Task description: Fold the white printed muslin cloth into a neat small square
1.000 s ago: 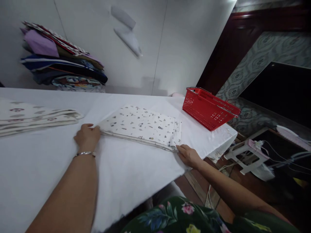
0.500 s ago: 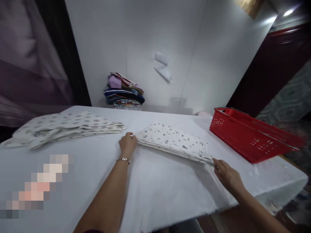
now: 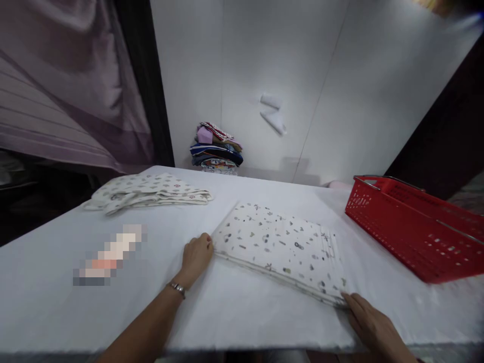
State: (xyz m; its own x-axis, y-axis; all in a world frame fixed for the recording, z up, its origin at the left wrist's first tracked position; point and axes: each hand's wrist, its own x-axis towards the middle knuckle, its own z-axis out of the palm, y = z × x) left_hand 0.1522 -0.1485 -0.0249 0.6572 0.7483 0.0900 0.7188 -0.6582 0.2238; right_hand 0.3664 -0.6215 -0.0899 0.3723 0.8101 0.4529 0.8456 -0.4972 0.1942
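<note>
A folded white cloth with small dark prints [image 3: 282, 244] lies flat on the white table [image 3: 234, 312]. My left hand [image 3: 196, 256], with a bracelet on the wrist, is curled against the cloth's near left corner and pinches its edge. My right hand [image 3: 372, 325] rests at the near right corner, its fingertips on the edge of the layers. Whether the right fingers grip the cloth or only touch it cannot be made out.
A second folded patterned cloth [image 3: 149, 190] lies at the left back. A pile of coloured fabrics [image 3: 216, 148] stands against the white wall. A red plastic basket [image 3: 416, 227] sits at the right. A pixelated patch covers part of the table's left.
The view has swung left and pulled back, so the basket is now further right. Both hands stay at the cloth's near corners; the cloth looks barely moved.
</note>
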